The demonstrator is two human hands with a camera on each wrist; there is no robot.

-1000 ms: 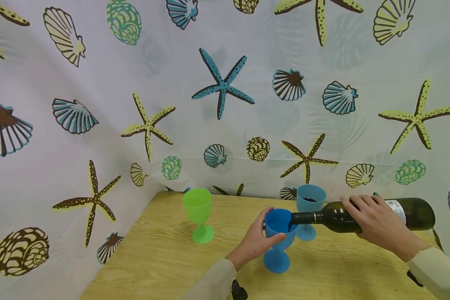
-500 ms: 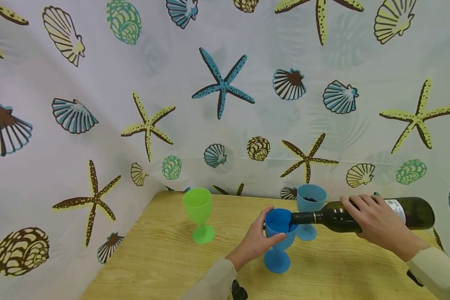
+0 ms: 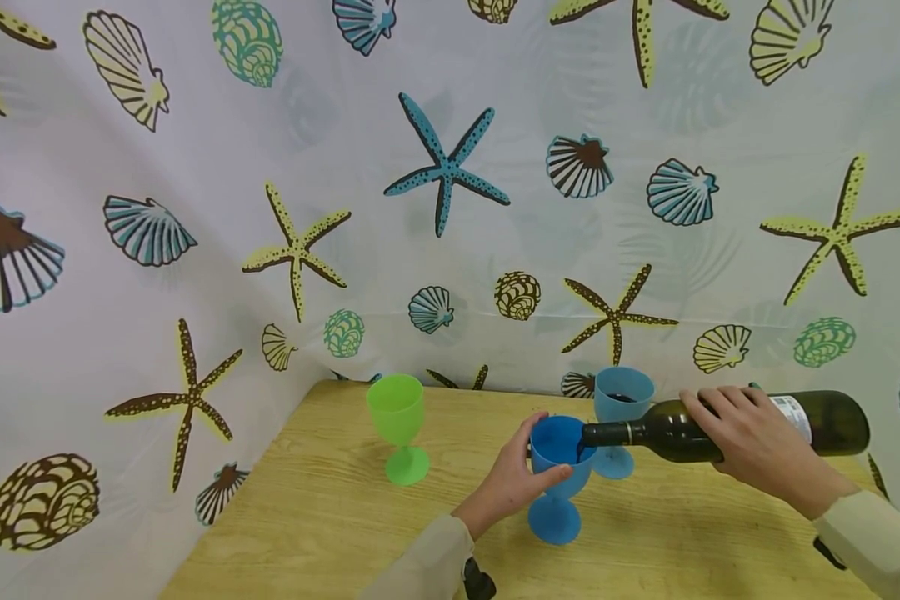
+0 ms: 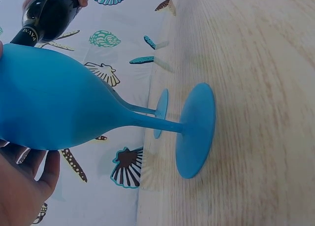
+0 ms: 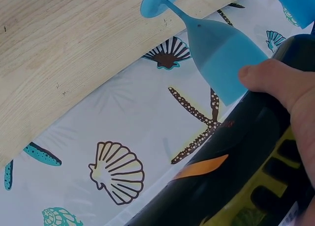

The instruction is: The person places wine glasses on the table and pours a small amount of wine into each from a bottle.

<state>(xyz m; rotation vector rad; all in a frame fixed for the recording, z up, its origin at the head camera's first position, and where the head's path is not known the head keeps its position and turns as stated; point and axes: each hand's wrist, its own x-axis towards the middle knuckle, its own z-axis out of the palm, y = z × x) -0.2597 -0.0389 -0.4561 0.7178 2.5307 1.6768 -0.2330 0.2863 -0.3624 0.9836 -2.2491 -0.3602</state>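
My left hand (image 3: 512, 485) grips the bowl of a blue goblet (image 3: 555, 518), thumb on the near side and fingers round the far side. The goblet stands upright on its round foot, as the left wrist view shows. From the right, my right hand (image 3: 761, 446) holds a dark wine bottle (image 3: 840, 423) nearly level, fingers wrapped over its body. The bottle's mouth is at the goblet's rim, and a thin dark stream runs down inside the bowl. Just behind stands a lighter blue goblet (image 3: 622, 392) with dark liquid in it, partly hidden by the bottle.
A green goblet (image 3: 396, 408) stands on the wooden table (image 3: 307, 517), left of my left hand. Behind and to the left hangs a white curtain (image 3: 495, 233) printed with starfish and shells, meeting the table's back edge.
Both hands, the bottle and the goblet keep their places. The dark stream keeps running from the bottle's mouth into the goblet; the head view shifts only very slightly.
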